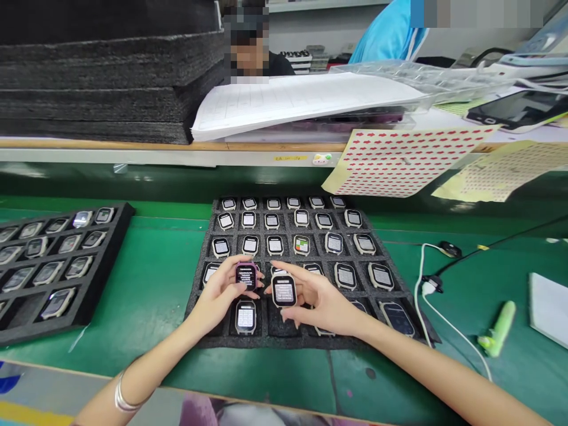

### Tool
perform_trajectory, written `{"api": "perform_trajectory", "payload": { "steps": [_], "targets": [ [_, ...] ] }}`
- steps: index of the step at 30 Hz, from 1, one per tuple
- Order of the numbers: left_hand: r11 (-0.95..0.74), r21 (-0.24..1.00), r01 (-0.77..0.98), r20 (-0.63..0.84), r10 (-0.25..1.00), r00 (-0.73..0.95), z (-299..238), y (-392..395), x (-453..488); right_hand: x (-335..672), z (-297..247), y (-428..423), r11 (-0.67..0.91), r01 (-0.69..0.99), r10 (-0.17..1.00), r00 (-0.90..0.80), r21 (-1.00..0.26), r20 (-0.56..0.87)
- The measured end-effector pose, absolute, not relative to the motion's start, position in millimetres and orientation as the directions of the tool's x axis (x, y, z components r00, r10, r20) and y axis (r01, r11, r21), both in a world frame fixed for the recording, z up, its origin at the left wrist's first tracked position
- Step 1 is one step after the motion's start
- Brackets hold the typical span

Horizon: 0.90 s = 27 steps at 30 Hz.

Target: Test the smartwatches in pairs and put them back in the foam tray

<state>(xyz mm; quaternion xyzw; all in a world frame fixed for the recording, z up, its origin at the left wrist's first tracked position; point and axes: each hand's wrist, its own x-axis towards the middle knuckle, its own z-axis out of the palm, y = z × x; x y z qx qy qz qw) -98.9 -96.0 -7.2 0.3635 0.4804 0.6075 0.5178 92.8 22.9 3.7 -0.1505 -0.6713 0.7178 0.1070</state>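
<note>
My left hand grips a smartwatch body with a purple case, its lit screen showing lines of text. Beside it, my right hand holds a smartwatch body with a pale case by its edges, the screen lit too. Both are strapless and face up over a black foam tray. Rows of similar watches sit in the tray's pockets, most with lit white screens; one watch shows orange and green. My hands and wrists hide some of the nearer pockets.
On the left lies a second foam tray of watches. A white cable, a green cutter-like tool and a white pad are at right. The shelf above holds stacked black foam, papers and a phone. People are behind it.
</note>
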Motion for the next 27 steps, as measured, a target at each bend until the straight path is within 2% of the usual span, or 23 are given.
{"api": "perform_trajectory", "payload": {
  "steps": [1,3,6,8,11,17,27],
  "targets": [
    [-0.003,0.959,-0.285,-0.058,0.977,-0.206,-6.4,-97.1,-99.0,93.3,5.1,22.0,-0.008,0.080,0.333,-0.940,-0.997,-0.078],
    [0.004,0.955,-0.297,-0.065,0.978,-0.196,-5.3,-100.8,-98.0,94.5,6.9,19.8,0.232,0.139,0.296,-0.953,-0.963,-0.067],
    [0.024,0.953,-0.303,-0.076,0.984,-0.162,-4.5,-109.2,-95.0,97.6,7.6,16.2,0.658,0.171,0.242,-0.970,-0.733,-0.008],
    [0.039,0.952,-0.303,-0.085,0.986,-0.142,-3.8,-115.1,-93.1,100.7,7.9,14.2,0.791,0.201,0.242,-0.970,-0.577,-0.006],
    [0.059,0.952,-0.301,-0.102,0.986,-0.129,-2.2,-122.2,-91.6,107.3,10.4,13.2,0.817,0.267,0.300,-0.954,-0.511,-0.019],
    [0.051,0.948,-0.314,-0.096,0.987,-0.131,-1.0,-128.7,-92.0,128.8,15.8,14.2,0.774,0.295,0.375,-0.926,-0.559,0.030],
    [0.028,0.949,-0.315,-0.073,0.989,-0.131,-1.1,-135.8,-92.5,175.8,5.0,29.1,0.715,0.427,0.550,-0.832,-0.553,0.069]
  ]
}}
